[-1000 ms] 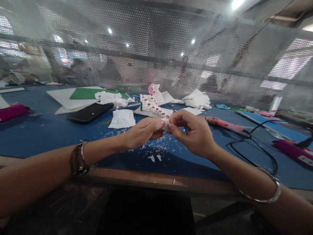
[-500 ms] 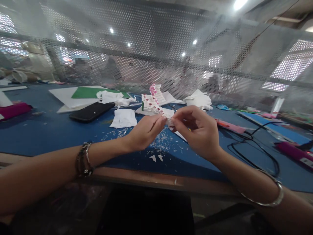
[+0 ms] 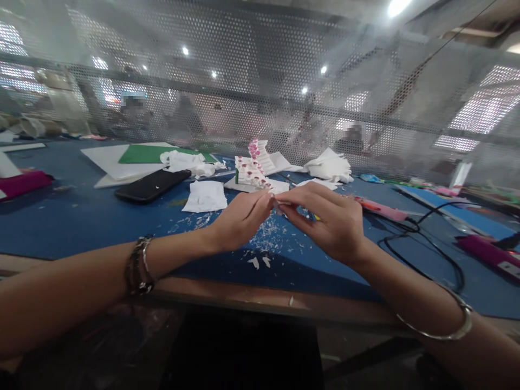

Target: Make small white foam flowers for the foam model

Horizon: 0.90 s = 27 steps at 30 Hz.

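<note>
My left hand [image 3: 241, 219] is closed, its thumb and fingertips pinched on a small white paper piece [image 3: 277, 206]. Fingers hide most of that piece, so its shape is unclear. From the right, my right hand [image 3: 335, 219] meets it with index finger and thumb closed on the same piece. Just behind the fingertips stands a pleated white paper strip [image 3: 254, 170] dotted with pink and dark red marks. Under the hands, fine white paper shreds [image 3: 266, 235] lie scattered over the blue tabletop [image 3: 162, 230].
A black phone [image 3: 150, 187], a folded white paper [image 3: 205, 196] and a green sheet [image 3: 140, 154] lie to the left. Crumpled white paper [image 3: 329, 165] sits behind. At right are a pink tool [image 3: 382, 209], a black cable [image 3: 422, 260] and a magenta tool [image 3: 487, 257].
My right hand has turned flatter, its index finger now reaching across to the left fingertips. Less of the white paper piece shows between the hands. The left hand has barely moved.
</note>
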### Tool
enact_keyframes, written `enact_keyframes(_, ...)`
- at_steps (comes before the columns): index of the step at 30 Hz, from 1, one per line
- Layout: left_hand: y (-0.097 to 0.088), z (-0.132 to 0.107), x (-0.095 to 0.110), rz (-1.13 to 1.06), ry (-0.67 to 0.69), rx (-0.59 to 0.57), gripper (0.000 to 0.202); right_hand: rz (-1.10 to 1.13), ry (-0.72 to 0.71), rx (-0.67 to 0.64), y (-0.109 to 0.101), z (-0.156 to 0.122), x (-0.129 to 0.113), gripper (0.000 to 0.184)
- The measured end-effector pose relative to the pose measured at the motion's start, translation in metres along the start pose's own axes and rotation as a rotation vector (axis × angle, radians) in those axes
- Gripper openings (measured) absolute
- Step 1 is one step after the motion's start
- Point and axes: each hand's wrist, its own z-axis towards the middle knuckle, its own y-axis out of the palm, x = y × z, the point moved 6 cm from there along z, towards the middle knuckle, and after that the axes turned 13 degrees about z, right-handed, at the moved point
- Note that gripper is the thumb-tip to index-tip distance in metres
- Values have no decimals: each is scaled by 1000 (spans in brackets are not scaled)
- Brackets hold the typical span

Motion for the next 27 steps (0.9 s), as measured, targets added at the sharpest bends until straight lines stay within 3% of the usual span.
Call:
enact_keyframes(5,2,0,-1,-20,18,1,29,-22,-95,-37,0,-2,-2,17)
enact_keyframes(11,0,1,3,37,47,-2,30,-40,-86,-14,-3,-1,-3,13)
enact_keyframes(20,-4,-2,7,-23,86,-39,31,267,367,131,-5,2,13,4)
enact_keyframes(27,-5,-4,8,-22,124,-35,28,660,573,142,6,-2,24,10)
